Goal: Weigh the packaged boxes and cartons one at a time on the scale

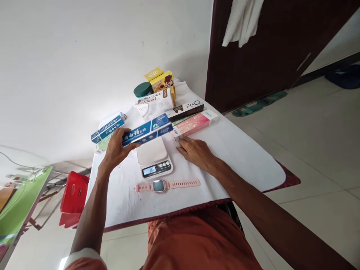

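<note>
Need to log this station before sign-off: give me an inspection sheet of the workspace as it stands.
Surface: table under a white cloth, dark red edge showing.
Job's things: blue toothpaste box over the kitchen scale, whose display is lit; pink box just beyond it.
Clutter: pink watch laid flat in front of the scale; second blue box, black box, Super Meal box, yellow boxes and green tub at the back.
Hands: left hand grips the blue toothpaste box; right hand lies open on the cloth beside the pink box.
Cables: thin cable far left, off the table.
Surroundings: red stool, green table, dark door, green slippers on tiled floor.
</note>
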`<action>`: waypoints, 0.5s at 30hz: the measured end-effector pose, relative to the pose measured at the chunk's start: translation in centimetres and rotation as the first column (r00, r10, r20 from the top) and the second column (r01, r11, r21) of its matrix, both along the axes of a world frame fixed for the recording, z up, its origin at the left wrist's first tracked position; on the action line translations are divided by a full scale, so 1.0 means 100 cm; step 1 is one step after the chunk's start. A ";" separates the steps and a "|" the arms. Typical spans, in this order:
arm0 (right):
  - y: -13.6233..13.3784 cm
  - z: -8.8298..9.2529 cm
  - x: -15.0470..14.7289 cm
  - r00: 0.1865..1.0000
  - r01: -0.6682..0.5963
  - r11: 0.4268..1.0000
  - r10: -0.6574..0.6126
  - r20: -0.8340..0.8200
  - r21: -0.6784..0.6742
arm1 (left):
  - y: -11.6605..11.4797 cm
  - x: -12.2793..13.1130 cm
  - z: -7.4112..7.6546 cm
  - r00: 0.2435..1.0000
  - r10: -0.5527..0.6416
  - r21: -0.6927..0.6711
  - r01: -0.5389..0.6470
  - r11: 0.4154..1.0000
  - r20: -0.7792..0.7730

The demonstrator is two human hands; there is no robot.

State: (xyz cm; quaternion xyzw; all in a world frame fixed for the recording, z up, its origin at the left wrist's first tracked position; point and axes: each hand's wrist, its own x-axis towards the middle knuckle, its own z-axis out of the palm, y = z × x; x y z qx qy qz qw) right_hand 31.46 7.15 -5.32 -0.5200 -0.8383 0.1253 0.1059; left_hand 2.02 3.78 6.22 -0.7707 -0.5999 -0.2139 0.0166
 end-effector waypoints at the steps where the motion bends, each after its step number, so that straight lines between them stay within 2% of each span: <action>1: 0.000 0.000 0.000 1.000 0.001 1.000 -0.001 -0.003 0.004 | -0.011 -0.006 -0.006 1.000 0.010 -0.030 -0.010 1.000 -0.002; 4: -0.001 -0.001 -0.001 1.000 0.008 1.000 -0.008 -0.010 0.014 | -0.033 -0.017 -0.030 1.000 0.017 -0.111 -0.016 0.994 0.011; 7: -0.001 -0.002 -0.002 1.000 0.027 0.999 -0.027 -0.014 0.016 | -0.041 -0.018 -0.048 0.999 0.007 -0.168 0.001 0.986 0.048; 10: 0.000 -0.005 -0.003 0.999 0.039 0.999 -0.038 -0.020 0.025 | -0.039 -0.016 -0.053 0.998 0.009 -0.181 0.002 0.983 0.057; 15: 0.002 -0.011 -0.001 0.999 0.026 0.998 -0.024 -0.046 0.050 | -0.032 -0.011 -0.052 0.999 0.027 -0.190 -0.021 0.982 0.029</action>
